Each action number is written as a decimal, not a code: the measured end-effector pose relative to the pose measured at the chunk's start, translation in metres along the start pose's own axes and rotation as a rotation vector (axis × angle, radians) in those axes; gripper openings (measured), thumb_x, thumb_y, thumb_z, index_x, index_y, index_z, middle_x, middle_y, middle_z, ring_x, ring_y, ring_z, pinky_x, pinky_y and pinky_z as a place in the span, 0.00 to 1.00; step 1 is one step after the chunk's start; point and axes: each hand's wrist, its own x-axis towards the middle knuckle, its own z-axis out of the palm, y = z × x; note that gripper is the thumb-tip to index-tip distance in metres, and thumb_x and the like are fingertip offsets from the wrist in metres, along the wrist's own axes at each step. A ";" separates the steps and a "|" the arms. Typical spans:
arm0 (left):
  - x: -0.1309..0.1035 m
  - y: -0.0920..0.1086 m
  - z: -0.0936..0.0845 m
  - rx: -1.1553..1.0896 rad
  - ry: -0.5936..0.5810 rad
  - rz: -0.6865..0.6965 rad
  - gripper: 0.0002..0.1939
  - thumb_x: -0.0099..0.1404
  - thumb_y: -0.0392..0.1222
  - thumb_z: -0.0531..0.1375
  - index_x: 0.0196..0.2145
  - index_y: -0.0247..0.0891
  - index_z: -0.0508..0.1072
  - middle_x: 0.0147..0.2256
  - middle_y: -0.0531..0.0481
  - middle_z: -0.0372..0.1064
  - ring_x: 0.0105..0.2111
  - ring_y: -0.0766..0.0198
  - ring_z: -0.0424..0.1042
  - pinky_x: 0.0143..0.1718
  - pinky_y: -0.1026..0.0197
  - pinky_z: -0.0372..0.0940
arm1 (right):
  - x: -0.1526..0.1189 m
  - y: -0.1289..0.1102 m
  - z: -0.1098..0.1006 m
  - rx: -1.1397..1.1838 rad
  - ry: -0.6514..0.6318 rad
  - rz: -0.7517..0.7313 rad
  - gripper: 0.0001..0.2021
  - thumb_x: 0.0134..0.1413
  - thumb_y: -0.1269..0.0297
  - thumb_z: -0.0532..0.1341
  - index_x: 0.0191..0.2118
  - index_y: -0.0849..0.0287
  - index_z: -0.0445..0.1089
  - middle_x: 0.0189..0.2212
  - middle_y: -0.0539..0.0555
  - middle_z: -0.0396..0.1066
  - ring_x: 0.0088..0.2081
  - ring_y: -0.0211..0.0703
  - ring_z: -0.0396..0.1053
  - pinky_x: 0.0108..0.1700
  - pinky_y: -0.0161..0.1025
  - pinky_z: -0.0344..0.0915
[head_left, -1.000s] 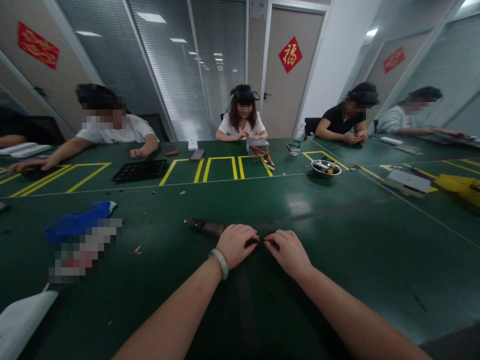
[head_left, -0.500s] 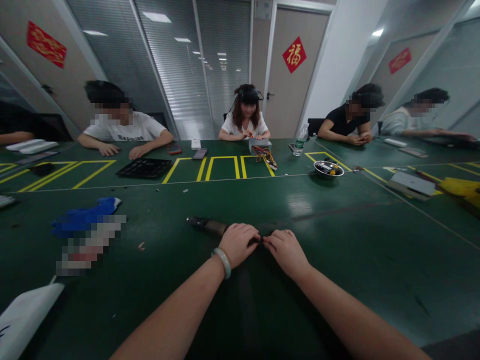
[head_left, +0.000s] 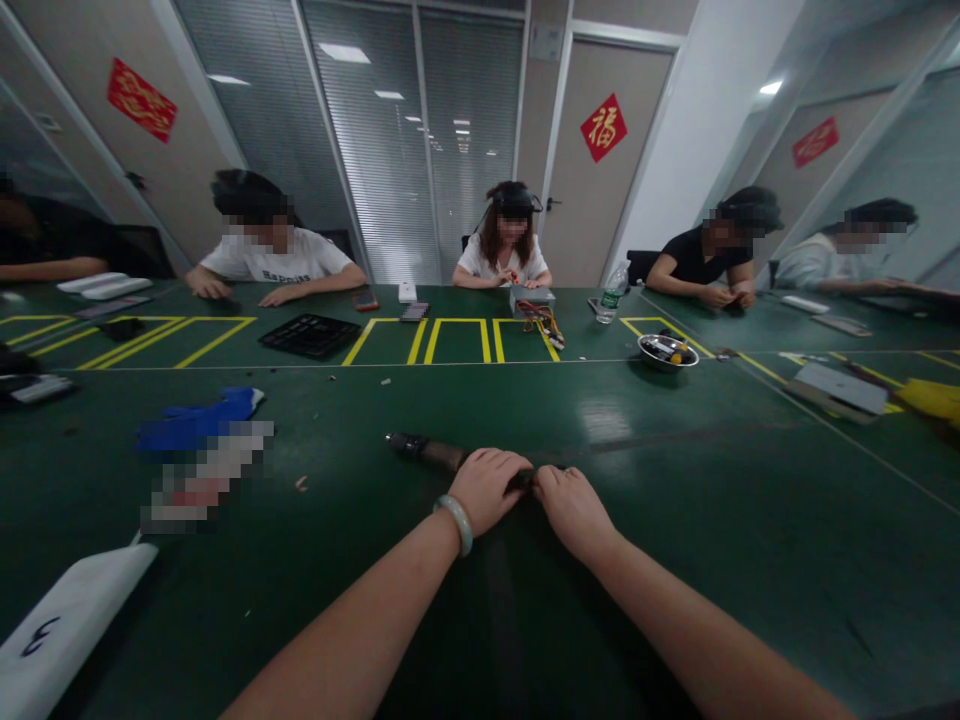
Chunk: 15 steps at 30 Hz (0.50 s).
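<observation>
A dark, slim electric screwdriver (head_left: 439,455) with a brownish barrel and a small metal tip lies slanted on the green table, its tip to the left. Over its rear part is my left hand (head_left: 491,488), fingers curled round it, with a pale bangle on the wrist. My right hand (head_left: 571,505) is closed too, fingertips pinched at the tool's right end, close beside the left fingers. My fingers hide most of that end, so its exact shape is unclear.
A blue cloth-like item (head_left: 199,420) and a white case (head_left: 75,625) marked 3 lie left. Across the green table (head_left: 720,540) are a black tray (head_left: 309,336), a metal bowl of small parts (head_left: 667,364), a water bottle (head_left: 611,295), a wired metal box (head_left: 532,298) and several seated people.
The view has turned slightly left, so the scene sits farther right. Both my hands stay at the screwdriver's right end, the right fingers now closer against the left.
</observation>
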 end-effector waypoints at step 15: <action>-0.007 0.000 -0.014 -0.052 0.027 0.047 0.19 0.68 0.45 0.53 0.56 0.45 0.63 0.56 0.53 0.64 0.58 0.64 0.60 0.64 0.54 0.46 | -0.075 0.185 -0.014 0.013 -0.097 0.416 0.08 0.60 0.64 0.50 0.35 0.55 0.65 0.36 0.60 0.71 0.34 0.47 0.70 0.37 0.43 0.59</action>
